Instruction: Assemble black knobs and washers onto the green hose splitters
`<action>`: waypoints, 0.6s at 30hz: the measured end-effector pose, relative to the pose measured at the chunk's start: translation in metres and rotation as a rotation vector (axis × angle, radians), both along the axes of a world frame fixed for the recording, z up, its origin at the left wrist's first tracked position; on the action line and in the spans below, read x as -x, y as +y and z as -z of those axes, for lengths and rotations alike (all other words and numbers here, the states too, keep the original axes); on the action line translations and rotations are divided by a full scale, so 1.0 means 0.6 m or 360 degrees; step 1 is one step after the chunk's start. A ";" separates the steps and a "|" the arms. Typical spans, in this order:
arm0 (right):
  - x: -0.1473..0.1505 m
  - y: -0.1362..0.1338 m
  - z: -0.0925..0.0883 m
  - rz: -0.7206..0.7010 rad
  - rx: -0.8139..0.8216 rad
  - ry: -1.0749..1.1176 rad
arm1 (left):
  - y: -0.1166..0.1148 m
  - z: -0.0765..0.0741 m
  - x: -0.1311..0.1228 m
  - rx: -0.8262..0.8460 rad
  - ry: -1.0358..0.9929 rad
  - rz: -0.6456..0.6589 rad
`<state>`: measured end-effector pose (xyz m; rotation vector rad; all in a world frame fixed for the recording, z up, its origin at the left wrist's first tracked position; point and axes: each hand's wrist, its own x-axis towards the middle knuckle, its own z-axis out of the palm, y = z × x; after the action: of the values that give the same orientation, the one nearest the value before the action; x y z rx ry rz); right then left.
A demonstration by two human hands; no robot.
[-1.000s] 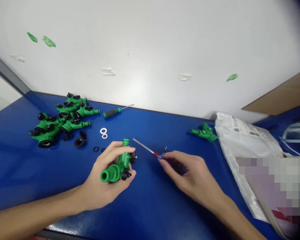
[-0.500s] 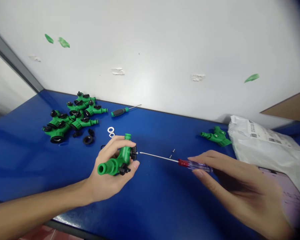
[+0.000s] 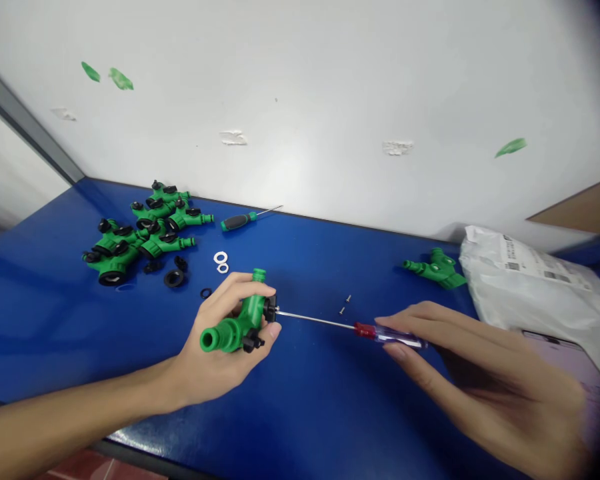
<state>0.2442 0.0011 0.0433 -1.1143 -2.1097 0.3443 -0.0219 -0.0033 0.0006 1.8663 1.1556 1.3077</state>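
Observation:
My left hand (image 3: 225,340) is closed around a green Y-shaped hose splitter (image 3: 253,312) with black valve knobs. One black knob (image 3: 270,309) faces right between my fingertips, a small screw standing at its centre. My right hand (image 3: 480,373) grips the red and clear handle of a screwdriver (image 3: 390,335) between thumb and fingers. Its thin shaft points left, and the tip meets the screw head at the knob. Two loose screws (image 3: 345,305) lie on the blue table behind the shaft.
Several green splitters (image 3: 155,247) with black knobs are heaped at the left. A green-and-black screwdriver (image 3: 237,222), white washers (image 3: 221,257) and black rings (image 3: 174,278) lie nearer the middle. At the right are another green splitter body (image 3: 435,268), a white plastic package (image 3: 530,267) and a phone (image 3: 560,353).
The screwdriver tip has moved left, closing the small gap to the screw at the knob. Both hands keep their holds, and the view has shifted slightly.

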 end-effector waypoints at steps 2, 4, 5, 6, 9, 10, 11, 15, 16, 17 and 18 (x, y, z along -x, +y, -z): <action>-0.001 -0.002 -0.001 0.0005 -0.0012 -0.0005 | 0.000 0.000 0.001 -0.0068 0.0094 -0.0034; -0.003 -0.002 -0.002 -0.0008 -0.0020 -0.0005 | 0.000 0.000 0.002 -0.0103 0.0143 -0.0053; -0.004 -0.001 -0.002 -0.0008 -0.0025 -0.0001 | 0.000 0.000 0.002 -0.0103 0.0139 -0.0050; -0.004 -0.001 -0.003 -0.0008 -0.0036 0.0007 | 0.000 0.000 0.002 -0.0097 0.0126 -0.0042; -0.004 0.001 -0.003 -0.0005 -0.0069 0.0053 | 0.001 0.001 0.002 -0.0058 0.0081 -0.0028; -0.003 0.002 -0.004 -0.0005 -0.0080 0.0072 | 0.001 0.001 0.002 -0.0049 0.0078 -0.0029; -0.002 0.003 -0.005 -0.0001 -0.0076 0.0073 | 0.001 0.001 0.002 -0.0046 0.0080 -0.0032; 0.000 0.004 -0.012 -0.0017 -0.0084 -0.0004 | 0.001 -0.001 0.002 -0.0051 0.0100 -0.0028; 0.000 0.004 -0.013 -0.0018 -0.0081 -0.0015 | 0.001 -0.001 0.002 -0.0044 0.0104 -0.0023; 0.000 0.004 -0.014 -0.0017 -0.0076 -0.0020 | 0.001 -0.001 0.002 -0.0035 0.0107 -0.0019; -0.001 0.003 -0.013 -0.0010 -0.0065 -0.0023 | 0.001 -0.001 0.002 -0.0027 0.0109 -0.0016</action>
<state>0.2445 0.0030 0.0514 -1.0902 -2.1237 0.2956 -0.0228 -0.0029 0.0013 1.9338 1.1938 1.2717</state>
